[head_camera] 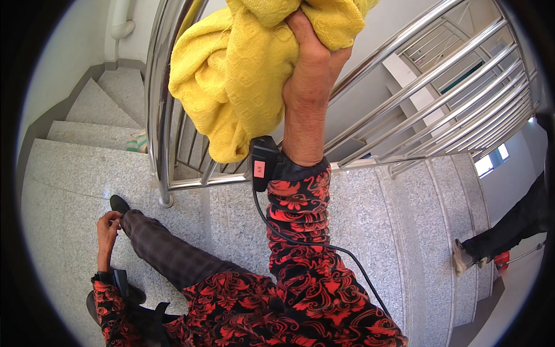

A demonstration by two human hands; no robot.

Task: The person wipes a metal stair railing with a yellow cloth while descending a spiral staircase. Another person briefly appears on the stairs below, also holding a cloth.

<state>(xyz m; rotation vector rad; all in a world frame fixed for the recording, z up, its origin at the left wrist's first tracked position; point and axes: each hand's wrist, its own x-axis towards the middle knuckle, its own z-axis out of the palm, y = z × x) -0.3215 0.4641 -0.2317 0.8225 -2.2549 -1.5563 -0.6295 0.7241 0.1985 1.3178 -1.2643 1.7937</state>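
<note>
A bunched yellow cloth (pixel 251 82) fills the top middle of the view. My right hand (pixel 314 60) grips it from the near side, with most of the fingers hidden in its folds. Behind the cloth runs a polished metal stair railing (pixel 158 95); whether the cloth touches the rail cannot be told. My left hand (pixel 108 227) hangs low at the left, beside my trouser leg and dark shoe (pixel 118 204). Its fingers are loosely bent and apart, with nothing seen in them.
Grey speckled stone steps turn upward or downward at the left (pixel 91 108) and curve away at the right (pixel 433 225). A green-striped item (pixel 138 142) lies near the railing post. Another person's leg (pixel 498 234) stands on the right-hand steps, beside a red object (pixel 502 260).
</note>
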